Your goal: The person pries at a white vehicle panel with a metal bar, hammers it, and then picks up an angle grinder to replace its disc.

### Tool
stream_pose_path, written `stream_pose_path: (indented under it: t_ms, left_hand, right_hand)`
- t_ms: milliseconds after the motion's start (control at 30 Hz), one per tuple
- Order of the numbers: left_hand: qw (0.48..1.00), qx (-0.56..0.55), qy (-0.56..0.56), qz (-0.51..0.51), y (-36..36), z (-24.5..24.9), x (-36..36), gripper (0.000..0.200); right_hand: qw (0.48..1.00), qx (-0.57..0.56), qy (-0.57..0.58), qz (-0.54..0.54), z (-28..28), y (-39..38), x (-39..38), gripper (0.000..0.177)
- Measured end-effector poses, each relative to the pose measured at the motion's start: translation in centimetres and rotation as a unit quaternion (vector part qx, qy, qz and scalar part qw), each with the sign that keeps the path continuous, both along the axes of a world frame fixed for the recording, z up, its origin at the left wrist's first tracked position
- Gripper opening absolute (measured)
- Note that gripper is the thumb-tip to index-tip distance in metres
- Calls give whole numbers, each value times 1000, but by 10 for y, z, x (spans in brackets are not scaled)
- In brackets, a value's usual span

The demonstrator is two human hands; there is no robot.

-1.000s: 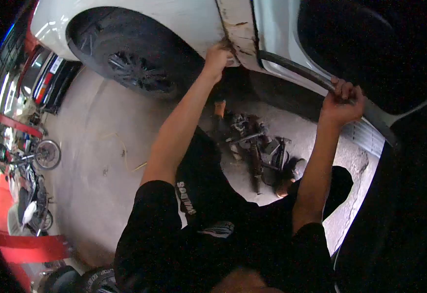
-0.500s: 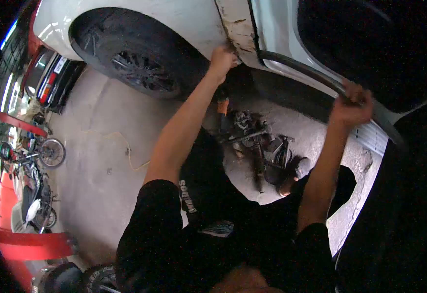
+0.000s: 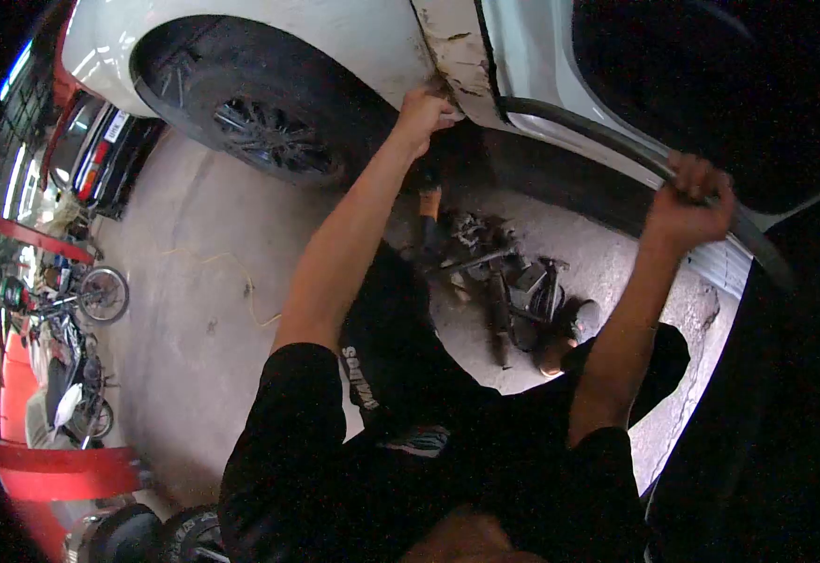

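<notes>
The right hand point(image 3: 693, 202) had its grip closed around the black rubber strip point(image 3: 579, 127), which ran along the lower edge of the white car point(image 3: 335, 38)'s door opening. The left hand point(image 3: 424, 111) was pressed against the car's rusted seam point(image 3: 457, 56), beside the strip's near end. I could not tell whether that hand's grip held anything. A dark wheel point(image 3: 274, 141) sat in the car's arch, and loose metal parts point(image 3: 504, 281) lay on the concrete floor point(image 3: 184, 310) below the car.

The white car point(image 3: 335, 38) and its black strip point(image 3: 569, 122) block the way above my arms. Tools point(image 3: 504, 291) crowd the floor point(image 3: 184, 310) below. On my left it is open.
</notes>
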State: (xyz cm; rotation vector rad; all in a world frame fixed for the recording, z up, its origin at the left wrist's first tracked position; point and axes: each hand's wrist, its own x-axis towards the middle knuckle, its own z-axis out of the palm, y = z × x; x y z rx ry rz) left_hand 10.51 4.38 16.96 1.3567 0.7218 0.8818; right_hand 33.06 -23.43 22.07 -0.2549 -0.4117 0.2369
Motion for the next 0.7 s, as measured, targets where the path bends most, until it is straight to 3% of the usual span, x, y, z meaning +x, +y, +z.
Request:
stream_pose_path:
  t_ms: [100,200,233,267,333,400,467,500,567,633,700]
  left_hand:
    - [999,31,32,6,15,-6,4,23]
    - [995,61,82,-7,42,0,4,26]
    - [993,45,105,-24,35,-19,0,29]
    - [993,44,102,-28,25,-19,1,29]
    - [999,23,34,7,6,-2,2,30]
    - [999,3,35,27,-7,6,0,29]
    - [999,25,39,-24,-7,10,-1,27]
    - [999,26,41,-23,-3,8,-1,27]
    - [997,45,62,-3,0,3,2,27]
    - [996,50,67,-19,45,-7,6,27]
    - [996,16,80,-47,19,-23,2,27]
  right_hand:
    - [999,22,12,43,-13,8,5,25]
    - [1000,6,-11,-6,-5,54,-30,23]
    - [997,-54,-48,2,2,45,-37,23]
    - [991,-99,-94,5,11,40,-36,24]
    - [996,-51,-66,18,19,29,-29,24]
    - [994,-51,-93,-38,25,1,-29,22]
    - [997,-53,-36,-48,29,-2,-32,23]
    - [962,-173,-90,-192,22,9,-33,24]
    - [889,-288,-145,-325,13,28,-34,26]
    - [969,-155,-164,-101,12,56,-37,27]
    - [980,-115,-163,11,8,39,-52,27]
